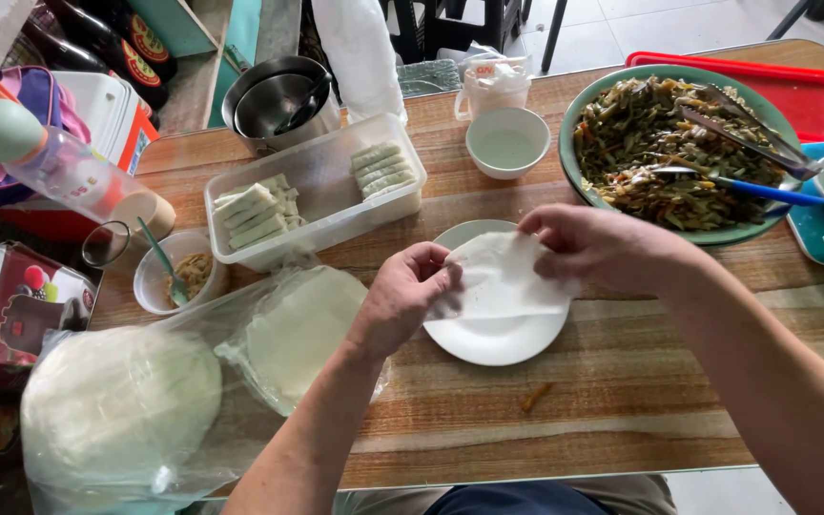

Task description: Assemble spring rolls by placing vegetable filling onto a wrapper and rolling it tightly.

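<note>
Filling bowl [579,143], roll container [321,181], wrapper bags [298,329] ring the plate [498,339]

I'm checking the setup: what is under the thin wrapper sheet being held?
A white plate lies under the wrapper sheet, held by the left hand and right hand. The plate's covered middle cannot be seen.

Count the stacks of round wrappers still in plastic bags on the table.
2: a large bagged stack at the table's near-left corner, and a smaller bagged stack beside the left hand. Others may be hidden.
</note>
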